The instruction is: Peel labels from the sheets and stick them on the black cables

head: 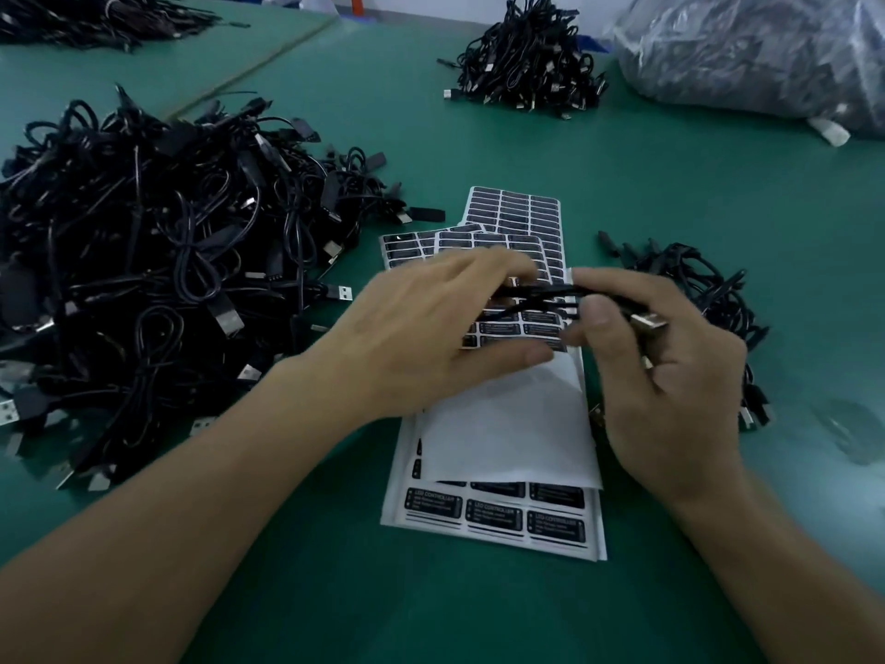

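Sheets of black labels [515, 215] lie fanned out on the green table [479, 136] in front of me; the nearest sheet [493, 515] is partly covered by a bare white backing sheet [507, 424]. My right hand [670, 376] grips a black cable [550, 292] with a silver USB plug [646, 322] sticking out past the thumb. My left hand [431, 323] hovers over the sheets, its fingertips at the cable's other end. Whether a label sits between the fingers is hidden.
A big heap of black cables [158, 261] fills the left side. A smaller cable pile [709, 299] lies behind my right hand. Another pile [527, 59] and a clear plastic bag of cables [756, 55] sit at the back. More cables [86, 19] lie far left.
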`<state>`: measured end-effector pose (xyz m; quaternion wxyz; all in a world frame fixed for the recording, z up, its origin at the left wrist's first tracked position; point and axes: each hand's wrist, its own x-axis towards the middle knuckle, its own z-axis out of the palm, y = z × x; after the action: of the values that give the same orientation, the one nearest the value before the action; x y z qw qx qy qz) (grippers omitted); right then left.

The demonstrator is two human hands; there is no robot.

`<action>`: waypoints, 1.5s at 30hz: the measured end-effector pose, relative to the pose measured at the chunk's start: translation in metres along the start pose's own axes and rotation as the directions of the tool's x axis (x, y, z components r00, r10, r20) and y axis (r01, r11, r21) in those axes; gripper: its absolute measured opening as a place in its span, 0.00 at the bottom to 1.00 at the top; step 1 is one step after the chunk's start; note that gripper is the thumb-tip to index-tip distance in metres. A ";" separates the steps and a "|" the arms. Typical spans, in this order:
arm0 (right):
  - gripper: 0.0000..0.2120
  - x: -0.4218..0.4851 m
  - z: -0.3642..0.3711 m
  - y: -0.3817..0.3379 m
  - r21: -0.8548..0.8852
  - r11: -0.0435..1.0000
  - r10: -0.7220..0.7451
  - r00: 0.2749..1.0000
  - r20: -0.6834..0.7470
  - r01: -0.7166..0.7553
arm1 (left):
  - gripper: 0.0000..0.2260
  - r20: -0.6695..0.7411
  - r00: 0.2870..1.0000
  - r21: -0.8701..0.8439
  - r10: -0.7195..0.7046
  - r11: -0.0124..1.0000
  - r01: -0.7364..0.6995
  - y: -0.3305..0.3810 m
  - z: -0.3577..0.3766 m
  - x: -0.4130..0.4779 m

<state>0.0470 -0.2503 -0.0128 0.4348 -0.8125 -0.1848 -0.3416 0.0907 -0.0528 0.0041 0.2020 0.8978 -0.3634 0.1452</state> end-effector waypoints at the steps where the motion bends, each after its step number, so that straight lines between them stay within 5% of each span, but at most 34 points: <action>1: 0.08 0.001 0.000 0.000 0.019 1.000 0.023 0.998 -0.051 -0.022 | 0.26 0.002 1.000 0.131 -0.013 0.991 0.013 -0.003 0.000 0.000; 4: 0.06 0.004 -0.001 0.000 0.107 0.990 0.113 0.980 -0.164 -0.096 | 0.23 -0.043 0.994 0.233 -0.101 0.966 0.108 -0.009 -0.005 0.001; 11: 0.13 0.007 -0.001 0.006 0.139 0.968 0.239 0.934 -0.264 -0.208 | 0.22 -0.174 0.962 -0.030 -0.208 0.978 0.206 -0.003 -0.012 0.005; 14: 0.13 0.008 -0.002 0.005 0.142 0.962 0.267 0.922 -0.280 -0.235 | 0.23 -0.158 0.957 -0.215 -0.245 0.954 0.209 -0.005 -0.009 0.006; 21: 0.06 0.009 -0.001 0.006 0.178 0.953 0.287 0.916 -0.280 -0.244 | 0.25 -0.063 0.940 -0.333 -0.336 0.895 0.298 -0.011 -0.004 0.004; 23: 0.11 0.009 -0.001 0.006 0.203 0.943 0.309 0.921 -0.237 -0.264 | 0.25 -0.054 0.919 -0.494 -0.390 0.810 0.315 -0.011 -0.004 0.006; 26: 0.28 0.007 0.000 0.008 0.149 0.949 0.297 0.947 -0.124 -0.278 | 0.24 0.026 0.839 -0.778 -0.544 0.516 0.359 -0.011 -0.004 0.010; 29: 0.28 0.004 0.000 0.007 -0.015 0.979 0.203 0.978 -0.054 -0.204 | 0.19 0.103 0.791 -0.897 -0.602 0.287 0.335 -0.009 -0.003 0.010; 35: 0.07 0.002 0.002 -0.004 -0.076 0.996 0.047 0.997 0.069 -0.042 | 0.08 0.124 0.777 -0.949 -0.617 0.156 0.275 -0.004 0.006 0.011; 42: 0.21 0.002 0.001 -0.003 -0.141 0.979 0.164 0.979 0.120 -0.146 | 0.08 0.092 0.832 -0.955 -0.547 0.189 0.230 0.000 0.006 0.010; 45: 0.17 0.003 0.002 -0.003 -0.223 0.967 0.155 0.979 0.135 -0.122 | 0.07 0.069 0.859 -0.963 -0.507 0.191 0.190 0.002 0.006 0.010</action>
<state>0.0477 -0.2471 -0.0098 0.3525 -0.8890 -0.1220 -0.2655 0.0969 -0.0628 0.0038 0.7678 0.6266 -0.1296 -0.0317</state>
